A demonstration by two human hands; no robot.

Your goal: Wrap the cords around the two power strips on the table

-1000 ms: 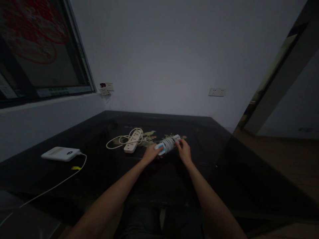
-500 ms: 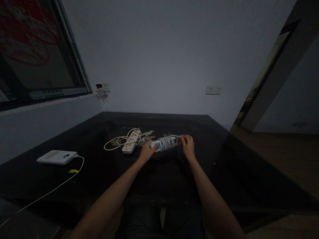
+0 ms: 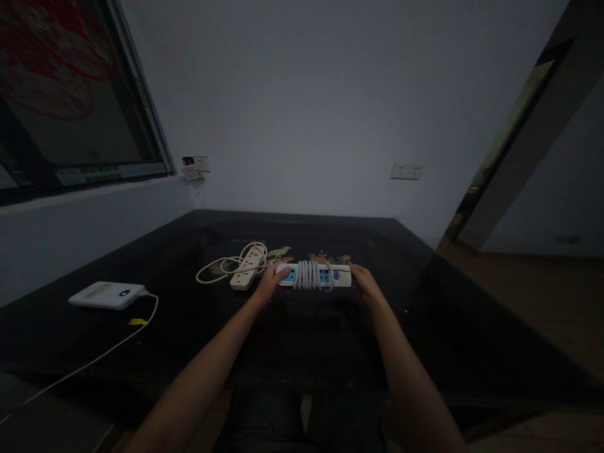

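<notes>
Between my two hands is a white power strip (image 3: 342, 275) with blue sockets, lying crosswise. Its grey-white cord (image 3: 309, 275) is wound in several turns around the middle. My left hand (image 3: 270, 280) grips the left end, thumb on top near a blue socket. At the opposite end my right hand (image 3: 367, 283) holds the strip by its edge, with its fingertips partly hidden behind it. To the left of my left hand lies a second, cream power strip (image 3: 245, 272), its loose cable (image 3: 207, 272) looped over it.
All this is on a dark glossy table (image 3: 302, 340) with a floral pattern. A white power bank (image 3: 107, 296) sits on the left, its cable (image 3: 101, 355) running off the near edge past a yellow tag (image 3: 138, 322). Wall sockets (image 3: 406, 171) are behind the table.
The wound power strip has turned from slanting to lying crosswise, showing its blue sockets. My right hand has moved from the cord's end to the strip's right end; my left hand shifted slightly left.
</notes>
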